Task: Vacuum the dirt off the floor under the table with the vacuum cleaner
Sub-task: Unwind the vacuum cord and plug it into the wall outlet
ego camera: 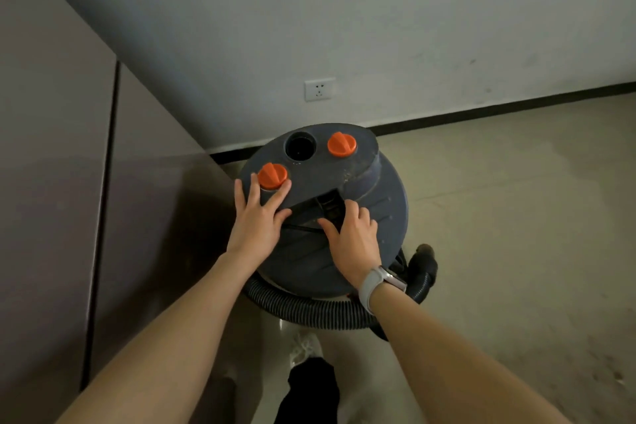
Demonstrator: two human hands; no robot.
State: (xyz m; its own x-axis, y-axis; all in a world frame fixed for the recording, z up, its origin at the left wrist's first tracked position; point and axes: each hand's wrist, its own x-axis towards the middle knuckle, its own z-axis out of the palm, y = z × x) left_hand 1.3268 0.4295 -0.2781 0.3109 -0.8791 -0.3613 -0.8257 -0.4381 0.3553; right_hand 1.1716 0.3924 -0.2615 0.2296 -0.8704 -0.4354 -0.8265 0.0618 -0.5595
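A dark grey drum vacuum cleaner (375,189) stands on the floor in front of me, close to the wall. Its flat top carries two orange knobs (272,175) (341,144) and an open round port (300,147). My left hand (258,217) lies flat on the top's left edge, with straight fingers touching the base of the nearer orange knob. My right hand (351,237) rests on the drum, its fingers curled into the black handle recess (327,205). A black ribbed hose (309,308) loops around the drum's base on the floor.
A brownish cabinet or panel (69,182) stands close on the left. The grey wall behind has a white socket (319,89) and a black skirting strip. Beige floor (516,217) stretches to the right. My shoe (306,348) and dark trouser leg show below the drum.
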